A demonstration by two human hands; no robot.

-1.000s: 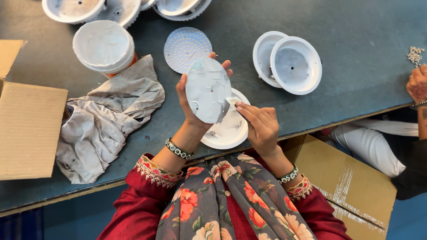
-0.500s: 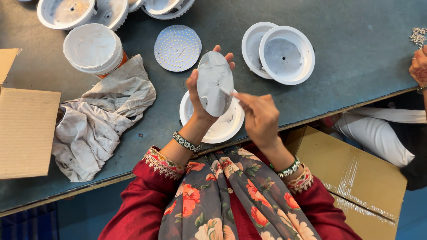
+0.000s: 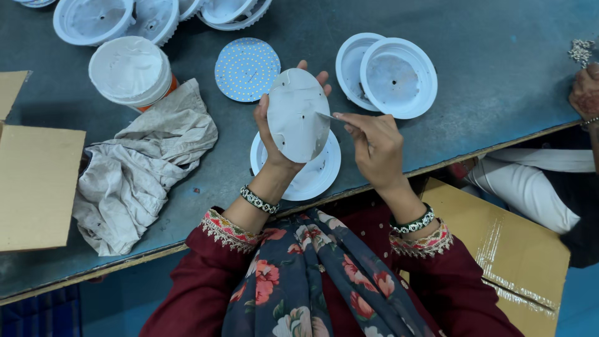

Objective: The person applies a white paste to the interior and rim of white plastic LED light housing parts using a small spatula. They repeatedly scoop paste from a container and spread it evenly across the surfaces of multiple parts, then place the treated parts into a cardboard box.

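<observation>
A worker at a dark worktop held a pale oval-looking disc upright in the left hand, the grip wrapped round its lower left edge with fingertips showing past the top rim. The right hand sat just to the right of it, fingers pinched shut on a thin blade-like tool whose tip touched the disc's right side; the tool's long axis ran roughly level, pointing leftward from the right grip into the disc's face. The disc's own long axis stood near vertical, tilted slightly. Directly beneath both hands lay a white round housing on the worktop, closer to the left grip than the right. Beyond the left grip rested a blue dotted circular board; further left, a crumpled grey cloth and a lidded tub. Past the right grip sat two more white housings. Another person's hand showed at the far right edge.
</observation>
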